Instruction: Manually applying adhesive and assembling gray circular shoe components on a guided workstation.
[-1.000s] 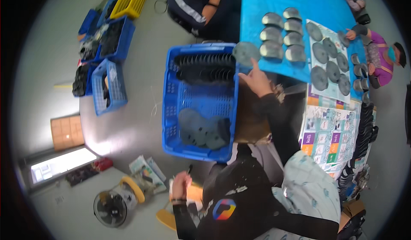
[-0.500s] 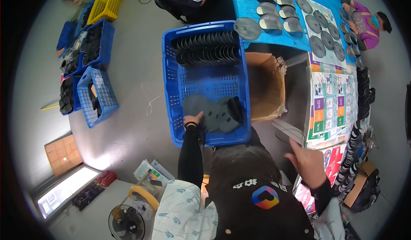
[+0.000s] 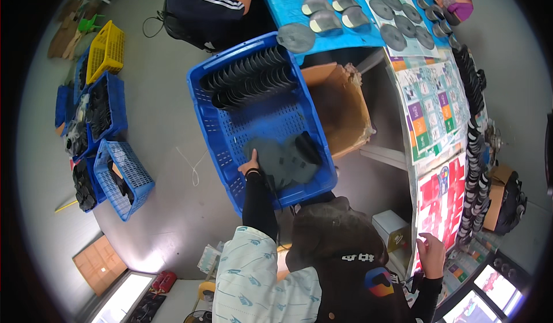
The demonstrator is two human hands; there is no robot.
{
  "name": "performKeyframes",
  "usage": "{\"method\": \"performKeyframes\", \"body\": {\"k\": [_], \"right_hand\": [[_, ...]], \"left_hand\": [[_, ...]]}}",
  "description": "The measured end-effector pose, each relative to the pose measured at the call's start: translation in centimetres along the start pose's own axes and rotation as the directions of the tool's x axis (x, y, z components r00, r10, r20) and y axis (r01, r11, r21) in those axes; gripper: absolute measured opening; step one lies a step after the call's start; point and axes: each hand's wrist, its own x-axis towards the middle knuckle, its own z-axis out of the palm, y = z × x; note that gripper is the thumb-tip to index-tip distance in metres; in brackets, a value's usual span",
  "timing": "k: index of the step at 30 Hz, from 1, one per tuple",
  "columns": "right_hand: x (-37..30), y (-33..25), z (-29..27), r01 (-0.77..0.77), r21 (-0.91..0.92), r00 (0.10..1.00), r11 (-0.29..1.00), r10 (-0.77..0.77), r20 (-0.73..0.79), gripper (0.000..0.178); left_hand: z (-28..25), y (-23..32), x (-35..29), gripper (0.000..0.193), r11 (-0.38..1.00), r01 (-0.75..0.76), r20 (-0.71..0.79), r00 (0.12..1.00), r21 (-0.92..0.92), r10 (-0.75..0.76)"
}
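Observation:
A large blue plastic crate (image 3: pixel 199 101) stands in front of me. Inside its near end lies a loose pile of flat, rounded dark grey pads (image 3: pixel 276 164), some with small dark rectangular patches. My left hand (image 3: pixel 249 165) is at the left edge of that pile, thumb over a grey pad and fingers bent round its edge; the fingers are partly hidden. At the crate's far end stand two rows of black curved pieces (image 3: pixel 247 75). My right hand (image 3: pixel 432 255) is away to the right, beside a red printed sheet (image 3: pixel 440 199), fingers loosely bent and nothing visible in them.
An open cardboard box (image 3: pixel 340 112) stands right of the crate. Beyond it, a blue-covered table (image 3: pixel 276 6) holds shiny curved pieces (image 3: pixel 317 5) and grey oval pads (image 3: pixel 393 36). A co-worker (image 3: pixel 204 6) sits at the far side. More crates (image 3: pixel 124 179) stand on the left.
The view has turned, so the crate appears tilted and further left. My left hand sits a little further left on the pads. My right hand has moved down and right, its fingers now more bent.

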Motion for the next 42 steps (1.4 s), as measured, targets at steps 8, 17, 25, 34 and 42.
{"method": "performKeyframes", "body": {"k": [8,17,25,34,42], "right_hand": [[0.2,1.3,0.2,-0.016,0.099,0.998,0.995,0.022,-0.057,0.02],[-0.9,2.7,1.8,-0.037,0.203,0.997,0.978,0.049,-0.056,0.019],[-1.7,4.2,3.3,-0.019,0.294,0.995,0.956,0.048,-0.091,0.019],[1.4,2.1,3.0,0.115,0.705,0.992,0.7,-0.123,-0.04,0.037],[4.7,7.6,5.7,0.086,0.818,0.995,0.569,0.0,-0.104,0.037]], "left_hand": [[-0.6,-2.2,-1.0,0.095,0.833,-0.55,0.206,0.824,0.067,0.527],[1.3,-1.7,-4.8,0.065,0.805,-0.461,0.514,0.619,-0.374,0.594],[-6.8,1.5,-9.4,0.032,0.602,-0.798,0.264,0.588,0.036,0.764],[-19.0,4.0,-28.6,0.04,0.612,-0.293,0.571,0.222,-0.735,0.791],[-8.7,-0.5,-49.7,0.03,0.502,-0.497,0.619,-0.093,-0.708,0.78]]}}
